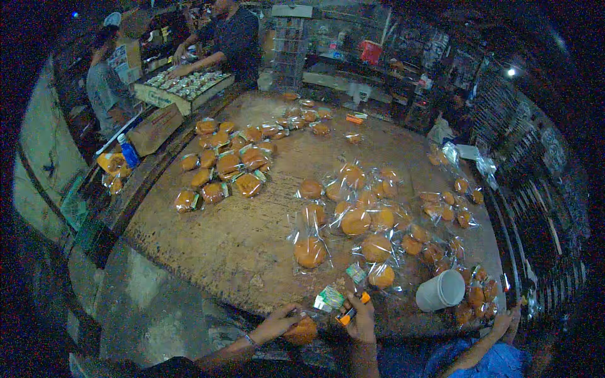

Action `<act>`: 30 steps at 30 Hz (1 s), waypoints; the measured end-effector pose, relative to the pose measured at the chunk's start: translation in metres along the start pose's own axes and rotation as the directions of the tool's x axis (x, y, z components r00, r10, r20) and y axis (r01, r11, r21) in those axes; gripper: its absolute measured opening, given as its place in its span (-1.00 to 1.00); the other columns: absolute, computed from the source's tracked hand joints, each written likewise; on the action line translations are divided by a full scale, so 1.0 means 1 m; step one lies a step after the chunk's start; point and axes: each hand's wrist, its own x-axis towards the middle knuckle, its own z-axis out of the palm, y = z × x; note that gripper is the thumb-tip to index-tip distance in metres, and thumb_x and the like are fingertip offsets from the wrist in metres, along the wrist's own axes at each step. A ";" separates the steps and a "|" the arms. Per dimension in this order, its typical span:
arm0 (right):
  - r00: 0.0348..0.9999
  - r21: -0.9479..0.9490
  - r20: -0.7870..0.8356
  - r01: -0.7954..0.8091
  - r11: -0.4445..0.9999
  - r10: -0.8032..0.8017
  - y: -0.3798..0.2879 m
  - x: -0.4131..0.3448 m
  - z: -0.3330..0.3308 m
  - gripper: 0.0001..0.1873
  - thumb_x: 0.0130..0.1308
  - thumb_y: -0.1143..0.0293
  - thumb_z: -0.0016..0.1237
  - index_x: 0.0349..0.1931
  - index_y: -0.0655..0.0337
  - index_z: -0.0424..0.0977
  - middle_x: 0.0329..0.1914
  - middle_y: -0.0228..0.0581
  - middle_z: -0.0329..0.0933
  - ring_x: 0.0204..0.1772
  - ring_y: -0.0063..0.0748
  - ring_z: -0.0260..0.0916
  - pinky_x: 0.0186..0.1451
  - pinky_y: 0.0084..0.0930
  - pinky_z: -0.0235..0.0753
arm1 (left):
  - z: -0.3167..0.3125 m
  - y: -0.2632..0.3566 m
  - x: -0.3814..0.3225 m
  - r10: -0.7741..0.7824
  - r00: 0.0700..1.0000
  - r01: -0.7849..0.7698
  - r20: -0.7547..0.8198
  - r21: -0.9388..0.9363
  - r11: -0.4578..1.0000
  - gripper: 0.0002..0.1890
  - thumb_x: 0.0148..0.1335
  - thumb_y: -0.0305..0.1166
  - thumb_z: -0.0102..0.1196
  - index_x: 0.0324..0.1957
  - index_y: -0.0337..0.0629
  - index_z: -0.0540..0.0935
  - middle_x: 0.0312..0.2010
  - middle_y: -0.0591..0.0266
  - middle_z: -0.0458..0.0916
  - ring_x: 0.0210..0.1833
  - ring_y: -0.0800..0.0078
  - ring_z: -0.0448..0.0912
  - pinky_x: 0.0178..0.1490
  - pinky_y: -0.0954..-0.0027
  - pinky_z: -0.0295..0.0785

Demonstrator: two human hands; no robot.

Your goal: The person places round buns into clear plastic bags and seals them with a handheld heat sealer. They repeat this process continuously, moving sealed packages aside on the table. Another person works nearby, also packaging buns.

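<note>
At the table's near edge my left hand (278, 325) pinches the top of a clear plastic bag. A round brown bun (302, 331) hangs in that bag, partly hidden by the hand. My right hand (363, 321) grips a small orange and black tool, apparently a stapler (347, 316), close to the bag's right side. Just above the stapler lies a green and white printed label (329, 298). Another label (356, 273) sits farther up on the wooden table (227, 245). Bagged buns (310, 253) lie loosely beyond my hands.
Labelled bagged buns (229, 163) are gathered at the left. A white plastic tub (440, 290) lies tilted at the right, near more bagged buns (476, 295). A person in blue (477, 359) works beside me. Two people stand at the far left by a filled box (182, 90).
</note>
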 end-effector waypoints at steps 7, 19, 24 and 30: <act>0.986 0.299 0.116 -0.146 0.943 0.116 0.027 0.011 -0.018 -0.66 0.30 -0.05 -0.24 -0.45 0.00 0.31 -0.63 -0.50 0.22 -0.59 -0.49 0.20 -0.51 -0.39 0.35 | 0.006 -0.003 0.000 0.061 0.998 -0.063 0.031 0.097 0.993 -0.67 0.22 -0.15 0.04 -0.09 -0.16 0.51 -0.29 0.24 0.53 -0.13 0.47 0.44 0.01 0.41 0.33; 0.916 0.535 0.383 -0.324 0.780 0.119 0.034 0.008 -0.042 -0.76 0.39 0.19 -0.31 -0.26 0.18 0.29 -0.67 -0.50 0.11 -0.67 -0.65 0.06 -0.63 -0.67 0.32 | 0.010 0.022 -0.011 0.002 1.000 -0.003 0.013 0.063 0.998 -0.75 0.22 -0.26 0.05 -0.13 -0.18 0.51 -0.22 0.30 0.54 -0.08 0.52 0.42 0.04 0.43 0.29; 0.974 0.244 0.217 -0.118 0.962 0.065 0.028 0.009 -0.042 -0.81 0.38 0.24 -0.29 -0.26 0.15 0.29 -0.57 -0.44 0.23 -0.57 -0.61 0.23 -0.56 -0.60 0.48 | 0.006 0.017 -0.005 0.048 0.998 -0.050 0.027 0.072 0.996 -0.76 0.21 -0.29 0.05 -0.14 -0.20 0.51 -0.22 0.30 0.54 -0.09 0.52 0.43 0.03 0.43 0.30; 0.929 0.586 0.344 -0.098 0.804 -0.137 0.009 0.002 -0.018 -0.86 0.25 0.53 -0.20 -0.20 0.15 0.36 -0.13 -0.27 0.47 0.06 -0.29 0.40 0.22 0.05 0.28 | 0.008 0.017 -0.006 0.097 0.995 -0.095 -0.013 0.116 0.989 -0.78 0.21 -0.33 0.06 -0.14 -0.19 0.52 -0.23 0.30 0.53 -0.11 0.51 0.44 0.03 0.45 0.30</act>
